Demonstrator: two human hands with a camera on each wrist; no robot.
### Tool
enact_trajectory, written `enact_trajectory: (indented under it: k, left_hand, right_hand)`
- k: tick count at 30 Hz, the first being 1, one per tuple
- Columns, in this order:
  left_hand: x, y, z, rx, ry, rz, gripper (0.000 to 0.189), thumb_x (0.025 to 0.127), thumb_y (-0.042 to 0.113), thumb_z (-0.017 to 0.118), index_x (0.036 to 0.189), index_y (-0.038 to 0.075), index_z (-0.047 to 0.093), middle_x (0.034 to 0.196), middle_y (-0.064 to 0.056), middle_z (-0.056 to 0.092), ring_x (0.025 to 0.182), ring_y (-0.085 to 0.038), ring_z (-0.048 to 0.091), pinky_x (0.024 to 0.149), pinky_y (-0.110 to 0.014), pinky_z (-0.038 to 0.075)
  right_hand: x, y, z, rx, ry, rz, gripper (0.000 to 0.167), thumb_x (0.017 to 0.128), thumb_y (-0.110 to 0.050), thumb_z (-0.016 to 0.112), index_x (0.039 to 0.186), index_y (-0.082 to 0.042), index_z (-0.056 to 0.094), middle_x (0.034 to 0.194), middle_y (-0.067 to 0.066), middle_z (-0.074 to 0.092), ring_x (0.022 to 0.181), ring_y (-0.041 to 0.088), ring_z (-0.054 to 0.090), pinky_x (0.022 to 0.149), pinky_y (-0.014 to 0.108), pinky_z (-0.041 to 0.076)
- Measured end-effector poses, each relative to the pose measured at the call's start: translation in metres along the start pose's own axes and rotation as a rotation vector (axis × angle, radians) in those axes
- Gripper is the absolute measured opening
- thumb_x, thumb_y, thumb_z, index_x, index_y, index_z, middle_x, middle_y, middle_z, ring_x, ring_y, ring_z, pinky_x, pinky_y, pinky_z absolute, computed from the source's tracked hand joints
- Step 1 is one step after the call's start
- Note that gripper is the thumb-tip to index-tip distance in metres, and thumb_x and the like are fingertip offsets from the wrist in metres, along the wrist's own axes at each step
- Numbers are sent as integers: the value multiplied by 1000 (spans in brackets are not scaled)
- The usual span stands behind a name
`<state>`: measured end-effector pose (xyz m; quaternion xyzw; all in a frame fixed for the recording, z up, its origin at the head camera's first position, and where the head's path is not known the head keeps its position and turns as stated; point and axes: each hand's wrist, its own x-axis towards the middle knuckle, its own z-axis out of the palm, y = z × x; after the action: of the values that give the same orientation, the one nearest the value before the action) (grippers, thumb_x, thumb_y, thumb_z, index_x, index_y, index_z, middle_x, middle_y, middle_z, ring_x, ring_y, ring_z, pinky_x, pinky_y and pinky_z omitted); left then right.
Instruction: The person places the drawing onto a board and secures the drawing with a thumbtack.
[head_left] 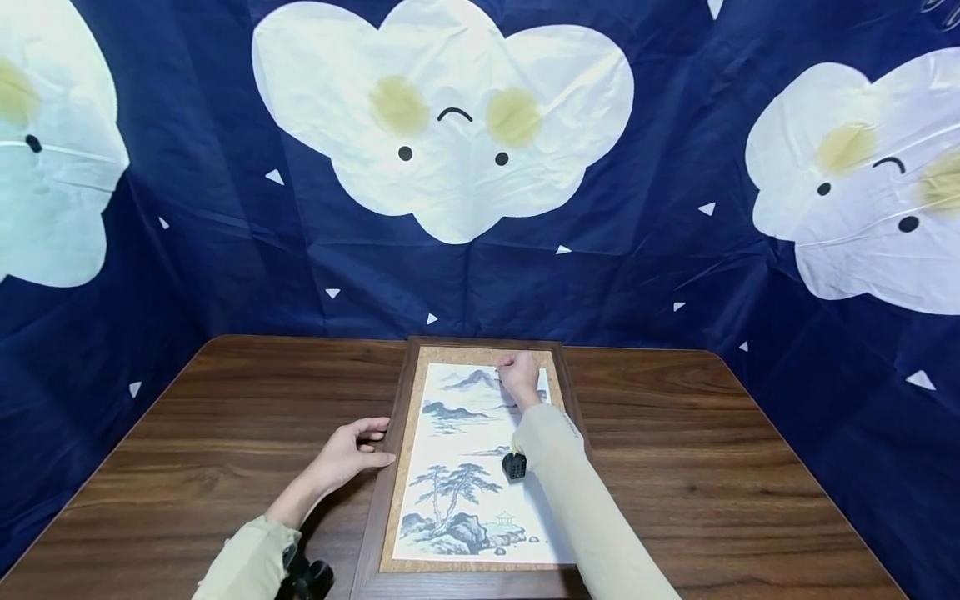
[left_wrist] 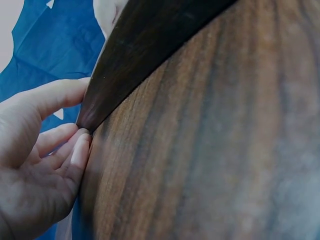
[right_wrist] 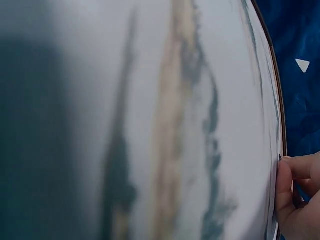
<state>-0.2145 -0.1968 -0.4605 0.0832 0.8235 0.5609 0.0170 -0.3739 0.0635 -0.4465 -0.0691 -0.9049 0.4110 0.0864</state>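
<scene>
A white paper print (head_left: 450, 433) of grey-blue mountains and pines lies on a cork board (head_left: 420, 467) with a brown wooden frame (head_left: 372, 533). My right hand (head_left: 520, 377) is over the print's upper part, thumb and fingertips pinched together close to the paper. In the right wrist view, a small dark pin-like thing (right_wrist: 280, 157) peeks out at the fingertips of the right hand (right_wrist: 299, 200); the rest of it is hidden. My left hand (head_left: 348, 450) rests against the frame's left side, fingers loosely extended. In the left wrist view, thumb and fingertips touch the frame's side (left_wrist: 135, 55).
Under the board spreads a brown wood-grain table (head_left: 675, 467). A dark blue curtain (head_left: 225, 250) with white cloud shapes surrounds its back and sides. Black devices sit at both wrists, and the right forearm's sleeve (head_left: 577, 500) covers part of the board's right side.
</scene>
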Motion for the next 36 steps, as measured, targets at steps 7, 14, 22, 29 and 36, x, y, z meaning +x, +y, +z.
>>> enact_trajectory:
  k: [7, 14, 22, 29, 36]
  left_hand:
    - [0, 2, 1, 2, 7, -1, 58, 72, 0, 73, 121, -14, 47, 120, -28, 51, 106, -35, 49, 79, -27, 46]
    - [0, 3, -1, 1, 0, 7, 58, 72, 0, 72, 121, -15, 46, 120, -29, 50, 106, -36, 49, 78, -27, 46]
    - [0, 1, -1, -2, -7, 1, 58, 72, 1, 73, 121, -14, 46, 120, -28, 50, 106, -35, 49, 78, -27, 46]
    - [2, 1, -3, 4, -2, 10, 58, 71, 0, 73, 121, -15, 47, 120, -28, 51, 105, -36, 49, 77, -27, 46]
    - [1, 1, 0, 17, -15, -11, 59, 72, 2, 73, 122, -14, 46, 120, -27, 50, 107, -34, 49, 79, -29, 46]
  right_hand:
    - [-12, -7, -8, 12, 19, -21, 10, 78, -3, 65, 72, -3, 72, 79, 8, 69, 75, 24, 61, 72, 30, 50]
    - [-11, -3, -21, 329, -171, 82, 11, 80, -1, 62, 87, 5, 69, 88, 14, 66, 63, 12, 60, 55, 21, 51]
    - [-16, 5, -58, 341, -338, -24, 25, 82, -5, 64, 104, 7, 64, 94, 14, 65, 78, 22, 61, 65, 33, 53]
    - [-23, 23, -95, 301, -322, -143, 28, 80, -5, 65, 103, 10, 62, 90, 12, 65, 75, 13, 58, 73, 38, 51]
    - [-32, 47, -128, 244, -270, -214, 28, 77, -4, 68, 100, 10, 62, 90, 15, 66, 72, 7, 56, 65, 24, 47]
